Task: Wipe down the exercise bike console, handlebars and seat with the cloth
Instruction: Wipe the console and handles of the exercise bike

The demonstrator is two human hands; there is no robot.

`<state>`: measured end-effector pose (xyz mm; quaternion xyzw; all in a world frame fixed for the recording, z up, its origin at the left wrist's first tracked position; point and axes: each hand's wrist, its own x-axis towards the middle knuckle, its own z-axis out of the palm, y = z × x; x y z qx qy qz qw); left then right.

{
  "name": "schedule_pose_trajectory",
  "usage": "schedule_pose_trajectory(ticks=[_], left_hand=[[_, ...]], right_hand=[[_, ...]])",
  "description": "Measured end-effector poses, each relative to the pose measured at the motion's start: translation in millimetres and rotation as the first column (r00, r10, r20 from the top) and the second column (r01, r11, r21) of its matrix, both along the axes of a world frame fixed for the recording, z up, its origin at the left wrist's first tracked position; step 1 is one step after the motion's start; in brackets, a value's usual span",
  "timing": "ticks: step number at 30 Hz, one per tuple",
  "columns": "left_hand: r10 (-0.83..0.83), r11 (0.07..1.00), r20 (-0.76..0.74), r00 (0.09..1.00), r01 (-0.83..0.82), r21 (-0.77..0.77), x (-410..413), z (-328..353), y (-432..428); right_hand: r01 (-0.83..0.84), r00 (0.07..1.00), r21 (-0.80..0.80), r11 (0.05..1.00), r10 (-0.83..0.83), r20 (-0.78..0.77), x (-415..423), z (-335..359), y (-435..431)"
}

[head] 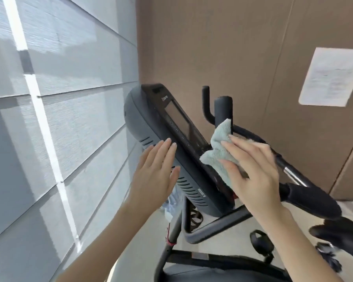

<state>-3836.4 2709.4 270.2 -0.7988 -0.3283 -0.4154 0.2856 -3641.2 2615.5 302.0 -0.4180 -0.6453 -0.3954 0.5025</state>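
Surroundings: a grey panelled wall [59, 98] with horizontal seams is running along the left, and a brown panelled wall [232, 47] is standing behind the bike. A white paper sheet [332, 78] is hanging on the brown wall; its print is too blurred to read. A black pedal [259, 241] is showing low down over the pale floor.

Obstructions: an upright handlebar post [223, 110] is rising directly behind the cloth, and the padded handlebars [312, 200] are curving past the right wrist.

Console [177, 139]: it is sitting tilted, a flat black face with a dull rectangular screen, backed by a rounded matte grey shell with vent slots.

Cloth [218, 151]: pale green and fluffy, it is lying bunched against the lower face of the console.

Right hand [255, 171]: it is gripping the cloth, thumb and forefinger closing around the wad and pressing it onto the black face.

Left hand [155, 171]: its fingers are lying straight and together, flat against the grey shell, holding nothing.

Seat [192, 271]: only a dark rounded edge is showing at the bottom.
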Motion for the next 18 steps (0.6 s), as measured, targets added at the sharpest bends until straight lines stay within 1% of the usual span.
schedule_pose_trajectory(ticks=[2,5,9,11,15,18], left_hand=[[-0.014,1.0,-0.03,0.999,0.014,0.014,6,11,11],[0.024,1.0,-0.07,0.997,-0.022,0.022,15,17,27],[0.041,0.999,-0.059,0.997,-0.04,0.026,24,13,43],[0.061,0.997,-0.062,0.996,-0.058,0.045,26,9,50],[0.108,0.99,-0.058,0.992,-0.102,0.1,28,4,58],[0.151,0.979,-0.056,0.987,-0.142,0.148,28,0,62]], right_hand=[[0.052,0.998,0.053,0.997,-0.054,0.039,9,24,2],[0.105,0.99,0.111,0.988,-0.114,0.081,20,56,11],[0.123,0.986,0.138,0.983,-0.136,0.093,28,93,36],[0.114,0.986,0.091,0.989,-0.124,0.114,28,104,52],[0.085,0.99,-0.089,0.992,-0.075,0.117,27,99,75],[0.081,0.991,-0.088,0.993,-0.071,0.113,32,88,78]])
